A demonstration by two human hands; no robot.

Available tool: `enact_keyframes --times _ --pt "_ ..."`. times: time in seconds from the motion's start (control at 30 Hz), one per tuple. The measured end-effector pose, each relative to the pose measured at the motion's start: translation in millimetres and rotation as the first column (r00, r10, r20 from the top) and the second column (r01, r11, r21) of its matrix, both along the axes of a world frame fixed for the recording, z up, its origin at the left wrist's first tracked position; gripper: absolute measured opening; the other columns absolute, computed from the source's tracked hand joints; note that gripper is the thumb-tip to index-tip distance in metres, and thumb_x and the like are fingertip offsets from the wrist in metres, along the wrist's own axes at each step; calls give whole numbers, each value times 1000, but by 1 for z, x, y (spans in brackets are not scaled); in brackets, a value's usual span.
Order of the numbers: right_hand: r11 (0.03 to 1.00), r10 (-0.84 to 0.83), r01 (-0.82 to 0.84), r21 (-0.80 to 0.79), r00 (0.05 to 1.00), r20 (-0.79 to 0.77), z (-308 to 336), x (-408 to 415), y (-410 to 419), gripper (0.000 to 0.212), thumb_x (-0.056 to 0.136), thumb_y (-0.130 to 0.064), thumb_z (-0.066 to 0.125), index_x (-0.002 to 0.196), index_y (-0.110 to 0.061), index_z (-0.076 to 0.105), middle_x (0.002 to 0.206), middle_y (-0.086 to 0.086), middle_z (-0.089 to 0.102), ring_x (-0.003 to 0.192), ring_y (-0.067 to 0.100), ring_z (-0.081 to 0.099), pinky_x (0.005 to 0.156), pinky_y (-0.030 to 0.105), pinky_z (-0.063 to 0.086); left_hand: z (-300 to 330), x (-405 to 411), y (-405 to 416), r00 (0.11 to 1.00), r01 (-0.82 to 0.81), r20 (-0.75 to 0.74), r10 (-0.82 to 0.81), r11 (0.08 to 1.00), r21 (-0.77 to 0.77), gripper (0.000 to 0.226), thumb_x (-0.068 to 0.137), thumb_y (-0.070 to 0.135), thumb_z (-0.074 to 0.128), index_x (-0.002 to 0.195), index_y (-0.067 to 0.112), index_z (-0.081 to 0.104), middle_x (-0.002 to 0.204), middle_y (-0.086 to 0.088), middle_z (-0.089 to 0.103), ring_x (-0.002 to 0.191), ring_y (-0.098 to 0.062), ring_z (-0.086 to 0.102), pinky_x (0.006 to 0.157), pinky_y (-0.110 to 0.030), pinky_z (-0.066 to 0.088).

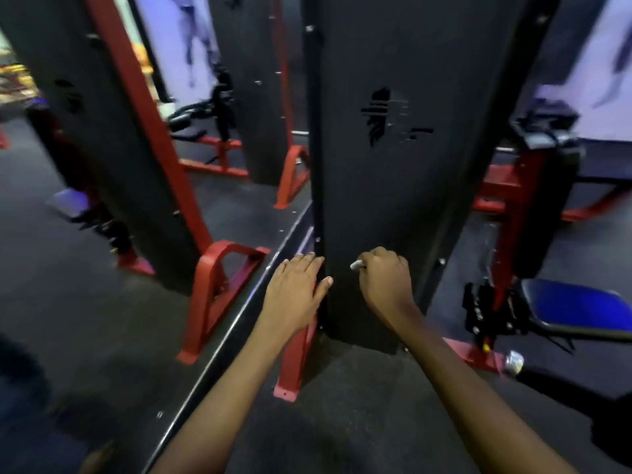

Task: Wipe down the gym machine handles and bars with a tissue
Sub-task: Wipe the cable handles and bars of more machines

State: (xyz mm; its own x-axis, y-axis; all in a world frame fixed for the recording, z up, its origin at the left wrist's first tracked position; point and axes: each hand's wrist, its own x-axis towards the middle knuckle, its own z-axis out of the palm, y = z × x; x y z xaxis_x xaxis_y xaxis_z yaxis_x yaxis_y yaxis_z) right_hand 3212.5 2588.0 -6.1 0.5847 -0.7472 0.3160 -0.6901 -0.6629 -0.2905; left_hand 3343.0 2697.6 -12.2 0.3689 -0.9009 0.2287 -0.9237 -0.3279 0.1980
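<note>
A tall black panel (403, 165) of a gym machine stands right in front of me on a red frame (294, 354). My left hand (294, 295) lies flat with straight fingers on the panel's left edge, low down. Beside it, my right hand (386, 282) is curled into a fist against the panel's lower face. A small white bit of tissue (356, 265) pokes out of that fist. The rest of the tissue is hidden inside my fingers.
A mirror wall (102, 165) on the left reflects the black panels and red frames; its metal bottom rail (219, 340) runs diagonally across the dark floor. On the right are a blue padded seat (574, 306), a red post (513, 213) and a chrome bar end (514, 361).
</note>
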Motion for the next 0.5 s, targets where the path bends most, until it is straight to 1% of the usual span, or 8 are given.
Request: enact_keyframes --times 0.1,0.2,0.33,0.4,0.43,0.5 --pt "980 -199 199 -2 979 44 0 -1 6 23 93 -19 48 107 -20 67 110 2 62 105 20 55 93 33 37 -4 23 -19 979 205 9 -206 978 46 55 101 47 35 150 22 33 156 0 32 145 -16 24 119 -34 17" --pt "927 -373 371 52 927 33 10 -12 22 24 93 -15 48 107 -18 68 111 5 63 106 24 55 90 33 35 -3 30 -30 920 392 13 -393 919 36 55 102 46 34 151 22 29 160 1 24 148 -17 17 120 -35 13" --pt "825 -565 564 19 823 59 20 -34 45 21 91 -13 50 101 -13 68 108 10 63 105 30 56 88 37 39 -2 21 -54 795 606 1 -606 795 -23 55 102 45 36 150 20 32 160 0 24 148 -18 17 119 -35 13" --pt "756 -655 655 21 755 37 20 -47 51 22 90 -14 51 102 -10 68 109 12 62 105 32 56 87 36 39 -3 8 -66 722 691 -1 -692 721 -50 55 102 45 35 150 20 32 159 -1 25 148 -18 18 119 -35 13" --pt "724 -690 690 19 724 14 19 -53 54 23 90 -15 50 104 -12 67 111 11 62 105 32 55 87 36 39 -3 1 -72 690 722 -12 -724 689 -64 55 101 46 35 150 20 33 159 -2 26 147 -18 20 119 -35 14" --pt "661 -751 751 18 661 0 19 -70 57 25 88 -14 50 108 -14 65 113 8 61 107 30 55 88 35 38 -2 -19 -85 617 783 -36 -786 618 -69 58 99 50 32 145 16 41 154 -6 36 144 -23 31 117 -40 23"
